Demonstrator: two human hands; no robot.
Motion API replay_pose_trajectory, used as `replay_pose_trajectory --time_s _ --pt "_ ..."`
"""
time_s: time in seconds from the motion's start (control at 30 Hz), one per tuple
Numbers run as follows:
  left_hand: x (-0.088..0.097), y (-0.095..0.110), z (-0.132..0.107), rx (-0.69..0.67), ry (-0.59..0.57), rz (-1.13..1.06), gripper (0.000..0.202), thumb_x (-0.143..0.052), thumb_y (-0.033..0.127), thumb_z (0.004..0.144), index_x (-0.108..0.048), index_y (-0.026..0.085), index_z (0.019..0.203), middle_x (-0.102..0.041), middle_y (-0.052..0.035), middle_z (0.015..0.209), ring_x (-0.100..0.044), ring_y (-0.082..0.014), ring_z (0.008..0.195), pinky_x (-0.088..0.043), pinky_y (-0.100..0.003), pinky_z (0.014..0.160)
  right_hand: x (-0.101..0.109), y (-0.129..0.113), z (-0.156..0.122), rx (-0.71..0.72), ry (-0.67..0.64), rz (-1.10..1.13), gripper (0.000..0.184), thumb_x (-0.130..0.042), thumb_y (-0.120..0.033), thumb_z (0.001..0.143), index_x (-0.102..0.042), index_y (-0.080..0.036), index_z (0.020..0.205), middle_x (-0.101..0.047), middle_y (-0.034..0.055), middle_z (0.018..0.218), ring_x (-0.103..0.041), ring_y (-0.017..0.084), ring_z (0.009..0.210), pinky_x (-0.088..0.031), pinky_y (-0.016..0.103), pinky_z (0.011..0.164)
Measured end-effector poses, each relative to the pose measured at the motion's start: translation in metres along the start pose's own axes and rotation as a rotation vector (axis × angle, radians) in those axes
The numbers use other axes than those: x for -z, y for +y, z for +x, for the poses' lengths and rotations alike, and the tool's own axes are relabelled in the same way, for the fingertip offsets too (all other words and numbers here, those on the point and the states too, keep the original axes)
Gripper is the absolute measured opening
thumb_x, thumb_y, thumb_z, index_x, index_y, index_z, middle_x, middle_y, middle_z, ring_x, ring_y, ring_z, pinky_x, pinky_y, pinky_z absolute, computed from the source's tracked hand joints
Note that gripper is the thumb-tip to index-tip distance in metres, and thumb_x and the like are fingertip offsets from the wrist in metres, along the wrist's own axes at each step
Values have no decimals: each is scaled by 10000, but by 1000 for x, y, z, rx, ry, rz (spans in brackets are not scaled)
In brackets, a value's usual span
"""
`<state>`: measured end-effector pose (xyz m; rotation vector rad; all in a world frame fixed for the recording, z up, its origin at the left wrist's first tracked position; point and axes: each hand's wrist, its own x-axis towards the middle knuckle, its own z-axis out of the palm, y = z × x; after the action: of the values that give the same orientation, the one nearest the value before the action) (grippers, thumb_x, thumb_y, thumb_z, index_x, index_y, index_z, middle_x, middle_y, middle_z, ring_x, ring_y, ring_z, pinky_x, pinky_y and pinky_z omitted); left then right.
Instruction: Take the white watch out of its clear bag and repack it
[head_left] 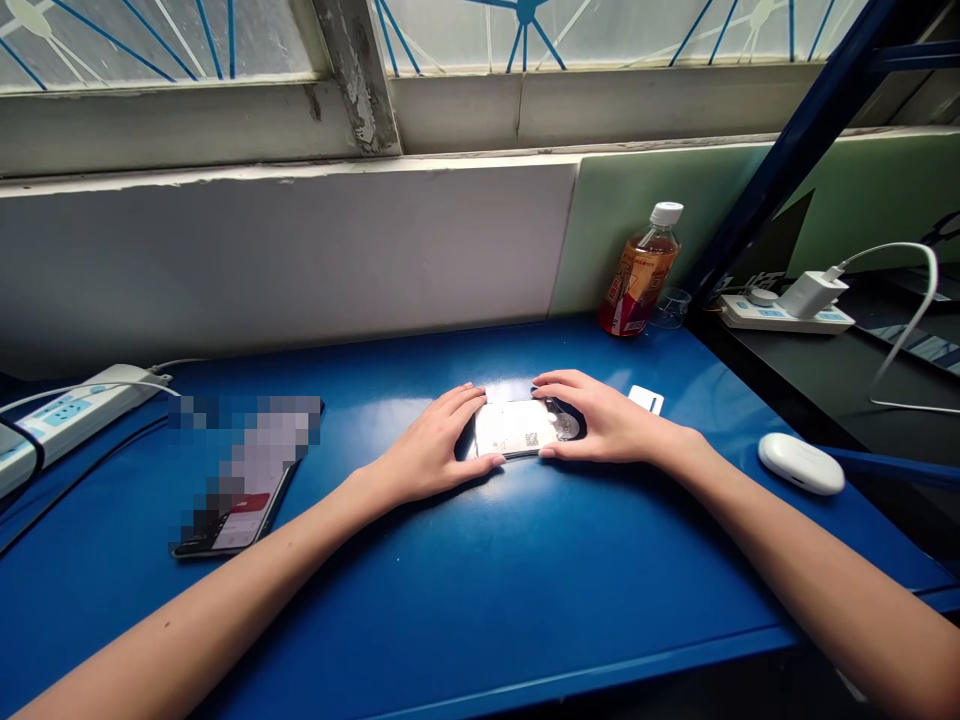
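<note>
Along the blue tabletop (465, 600), left to right: white power strip (75, 410), with cables, at far left; smartphone (259, 480), lying aslant, screen partly pixelated; left hand (439, 440), gripping the left end of a device, thumb at its near edge, fingers toward its far edge; white-labelled device (504, 428), printed with a square code, mid-table between both hands, contact with the surface unclear; right hand (592, 415), grasping the right end likewise; bottle (637, 280), upright, white-capped, reddish contents, near the wall; white card (646, 400), partly behind the right wrist; second power strip (739, 312), charger (814, 293) plugged in; white rounded case (801, 463), near the right edge
</note>
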<state>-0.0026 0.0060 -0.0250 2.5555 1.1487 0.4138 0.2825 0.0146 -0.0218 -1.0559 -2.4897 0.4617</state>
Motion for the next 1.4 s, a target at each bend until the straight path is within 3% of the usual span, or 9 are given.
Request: replay_pose_trajectory --time_s 0.23,0.53,0.67,0.77,0.83,0.9,1.0,1.17,1.4 --pt "-2 -2 1 15 14 -27 813 -663 650 813 -489 118 1403 -459 -211 1498 -369 -376 1435 -385 -558 1141 1 0 0 7 -27 -46 744 -712 -603 781 -577 -133 1342 -557 209 1394 -542 352 1274 -469 513 1062" --pt "-2 1 0 -8 23 1 806 -665 604 835 -452 111 1436 -450 -222 1501 -376 -372 1431 -372 -546 1151 4 -6 -1 12 -43 -89 617 -665 -515 850 -577 -143 1335 -560 213 1385 -548 359 1271 -488 518 1041" --pt "-3 -1 -1 -32 40 3 777 -669 583 845 -466 106 1423 -460 -230 1490 -385 -366 1425 -384 -536 1142 5 -7 -2 46 68 -117 537 -638 -412 865 -565 -165 1336 -462 210 1473 -474 376 1341 -464 539 1055" --pt "-4 -2 0 -54 65 -7 737 -672 574 846 -486 138 1410 -477 -221 1476 -415 -368 1404 -407 -538 1123 6 -11 -1 36 143 -164 464 -615 -312 851 -590 -176 1294 -588 187 1286 -594 337 1163 -521 480 947" --pt "-3 -2 0 -65 70 -5 723 -674 573 845 -497 144 1399 -489 -220 1464 -426 -370 1396 -415 -537 1116 6 -14 -1 -18 85 -196 427 -570 -269 864 -597 -171 1278 -687 125 998 -665 272 902 -538 389 778" --pt "-2 -1 1 -67 68 1 719 -673 572 845 -504 136 1391 -492 -224 1458 -426 -370 1395 -418 -534 1115 4 -17 -1 -71 -11 -225 415 -511 -228 881 -586 -166 1284 -706 69 815 -657 224 714 -482 324 644" --pt "-1 0 1 -67 74 0 705 -666 573 851 -519 124 1374 -501 -229 1447 -439 -370 1382 -428 -530 1107 0 -20 -1 -67 -71 -297 420 -455 -173 881 -584 -166 1280 -743 78 840 -662 220 673 -407 306 586" --pt "-3 -2 1 -81 116 -30 668 -690 567 835 -551 163 1348 -521 -205 1432 -466 -369 1360 -445 -527 1092 -8 -21 0 -49 -37 -387 371 -440 -167 875 -642 -184 1187 -745 83 802 -661 232 657 -346 306 550" --pt "-5 -3 2 -76 134 -31 640 -693 556 829 -575 159 1317 -534 -205 1416 -470 -371 1358 -447 -522 1091 -15 -26 2 -188 111 -203 412 -483 -160 813 -664 -209 1180 -715 26 681 -616 195 573 -378 291 558"
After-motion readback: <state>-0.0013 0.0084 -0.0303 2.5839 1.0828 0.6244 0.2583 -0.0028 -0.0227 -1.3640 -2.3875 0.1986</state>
